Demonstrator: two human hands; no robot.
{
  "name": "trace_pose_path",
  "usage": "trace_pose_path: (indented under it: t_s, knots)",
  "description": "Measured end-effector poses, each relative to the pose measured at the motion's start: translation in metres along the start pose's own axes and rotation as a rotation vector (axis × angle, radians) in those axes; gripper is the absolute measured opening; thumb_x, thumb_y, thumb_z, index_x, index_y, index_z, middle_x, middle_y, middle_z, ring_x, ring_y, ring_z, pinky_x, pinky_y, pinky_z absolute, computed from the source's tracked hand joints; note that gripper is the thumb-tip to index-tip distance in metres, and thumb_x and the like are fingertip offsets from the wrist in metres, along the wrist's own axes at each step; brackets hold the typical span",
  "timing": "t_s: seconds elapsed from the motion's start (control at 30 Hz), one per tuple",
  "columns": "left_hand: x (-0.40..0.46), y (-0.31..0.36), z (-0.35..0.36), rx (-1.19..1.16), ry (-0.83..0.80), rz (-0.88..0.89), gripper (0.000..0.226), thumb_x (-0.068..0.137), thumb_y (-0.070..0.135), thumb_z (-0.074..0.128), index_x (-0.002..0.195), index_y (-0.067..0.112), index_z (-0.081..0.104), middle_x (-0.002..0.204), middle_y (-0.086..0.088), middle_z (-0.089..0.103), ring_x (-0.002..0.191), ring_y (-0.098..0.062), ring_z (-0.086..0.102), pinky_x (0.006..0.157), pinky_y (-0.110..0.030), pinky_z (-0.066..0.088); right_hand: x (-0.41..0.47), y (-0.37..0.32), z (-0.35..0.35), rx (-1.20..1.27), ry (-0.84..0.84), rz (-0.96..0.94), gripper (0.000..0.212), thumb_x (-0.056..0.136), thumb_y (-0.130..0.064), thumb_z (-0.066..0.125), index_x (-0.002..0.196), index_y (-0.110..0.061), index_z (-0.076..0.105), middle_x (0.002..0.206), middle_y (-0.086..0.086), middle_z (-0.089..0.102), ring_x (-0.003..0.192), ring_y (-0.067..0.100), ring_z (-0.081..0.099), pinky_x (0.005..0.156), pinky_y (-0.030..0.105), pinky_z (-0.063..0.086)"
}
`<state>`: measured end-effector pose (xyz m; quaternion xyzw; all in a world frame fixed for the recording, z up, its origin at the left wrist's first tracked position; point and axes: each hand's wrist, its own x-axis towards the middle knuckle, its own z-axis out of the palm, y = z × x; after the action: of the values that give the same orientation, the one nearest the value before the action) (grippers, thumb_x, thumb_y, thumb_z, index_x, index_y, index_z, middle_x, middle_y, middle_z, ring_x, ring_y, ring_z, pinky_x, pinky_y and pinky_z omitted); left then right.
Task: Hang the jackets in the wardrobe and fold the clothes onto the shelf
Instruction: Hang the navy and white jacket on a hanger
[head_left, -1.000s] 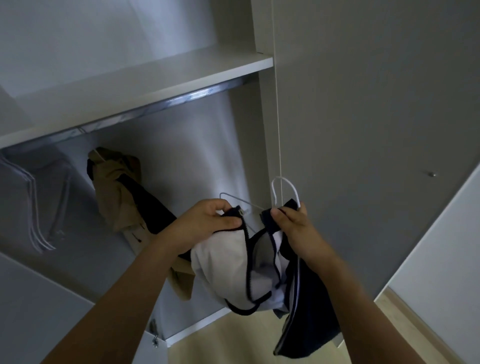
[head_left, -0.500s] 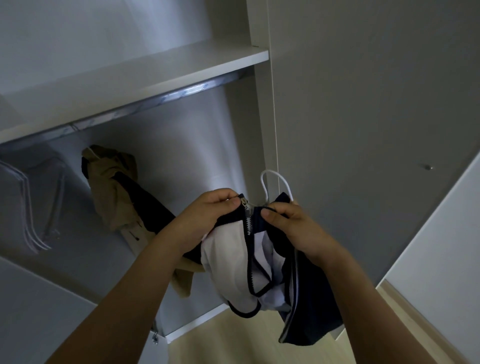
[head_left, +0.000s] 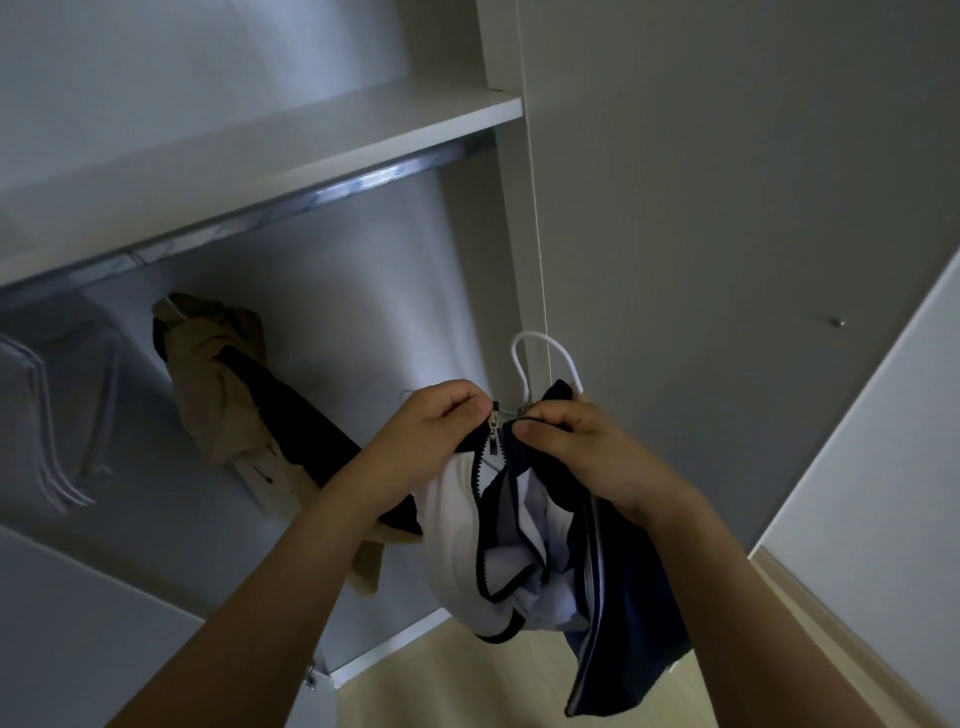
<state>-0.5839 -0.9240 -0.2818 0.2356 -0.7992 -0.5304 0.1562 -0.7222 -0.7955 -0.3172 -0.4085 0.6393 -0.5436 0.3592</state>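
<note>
Step in hand: you are closing the collar of a navy and white jacket (head_left: 514, 540) on its white hanger (head_left: 540, 358), in front of the open wardrobe.
Left hand (head_left: 431, 441): pinching the collar beside the zip pull (head_left: 492, 431), fingers curled.
Right hand (head_left: 587, 447): pinching the opposite collar edge.
Rail (head_left: 291, 205): running under the shelf (head_left: 363, 135); a tan jacket (head_left: 218, 384) is hanging near its left end.
Next move, likely: you are needing to lift the hook up onto the rail's right part.

Both forearms bare to the frame edge, no sleeves visible; left hand (head_left: 434, 441) and right hand (head_left: 582, 457) without gloves, rings or watch.
</note>
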Motion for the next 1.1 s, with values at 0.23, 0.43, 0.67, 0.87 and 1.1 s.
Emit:
trace_pose_path:
  t_s: [0.23, 0.43, 0.67, 0.87, 1.1]
  knots:
    - [-0.001, 0.000, 0.003, 0.075, 0.038, -0.006, 0.026, 0.100, 0.020, 0.053, 0.077, 0.018, 0.066, 0.067, 0.011, 0.062, 0.066, -0.003, 0.057, 0.063, -0.015, 0.045, -0.001, 0.000, -0.001, 0.012, 0.005, -0.022, 0.014, 0.090, -0.026, 0.065, 0.081, -0.024, 0.075, 0.117, 0.022, 0.056, 0.108, 0.029, 0.059, 0.105, 0.047, 0.041]
    - [-0.006, -0.001, 0.006, 0.107, -0.007, -0.029, 0.025, 0.100, 0.019, 0.052, 0.080, 0.008, 0.063, 0.070, 0.001, 0.056, 0.067, -0.010, 0.051, 0.067, -0.024, 0.044, -0.001, 0.003, 0.001, 0.035, 0.031, -0.028, 0.015, 0.091, -0.024, 0.064, 0.082, -0.023, 0.076, 0.116, 0.024, 0.055, 0.102, 0.029, 0.058, 0.102, 0.043, 0.044]
    - [-0.008, -0.003, 0.006, 0.116, -0.055, -0.073, 0.025, 0.100, 0.016, 0.052, 0.082, 0.003, 0.062, 0.074, -0.005, 0.057, 0.070, -0.013, 0.053, 0.069, -0.025, 0.044, -0.002, 0.005, 0.006, 0.061, 0.055, -0.002, 0.017, 0.090, -0.025, 0.065, 0.076, -0.022, 0.074, 0.114, 0.024, 0.054, 0.087, 0.019, 0.058, 0.081, 0.032, 0.044]
    - [-0.013, -0.009, 0.012, 0.122, 0.016, -0.021, 0.027, 0.100, 0.017, 0.052, 0.076, 0.009, 0.060, 0.068, 0.002, 0.054, 0.064, -0.010, 0.050, 0.064, -0.022, 0.042, -0.002, 0.003, 0.005, 0.026, 0.078, -0.046, 0.010, 0.086, -0.018, 0.070, 0.080, -0.022, 0.077, 0.111, 0.019, 0.059, 0.094, 0.026, 0.063, 0.088, 0.035, 0.049]
    - [-0.019, -0.013, 0.016, 0.270, 0.112, 0.100, 0.011, 0.099, 0.020, 0.054, 0.091, 0.019, 0.061, 0.088, 0.001, 0.058, 0.085, -0.014, 0.057, 0.081, -0.034, 0.047, -0.004, 0.006, 0.016, 0.274, 0.183, 0.020, 0.010, 0.087, -0.014, 0.069, 0.085, -0.012, 0.078, 0.102, 0.022, 0.068, 0.090, 0.031, 0.069, 0.087, 0.042, 0.054]
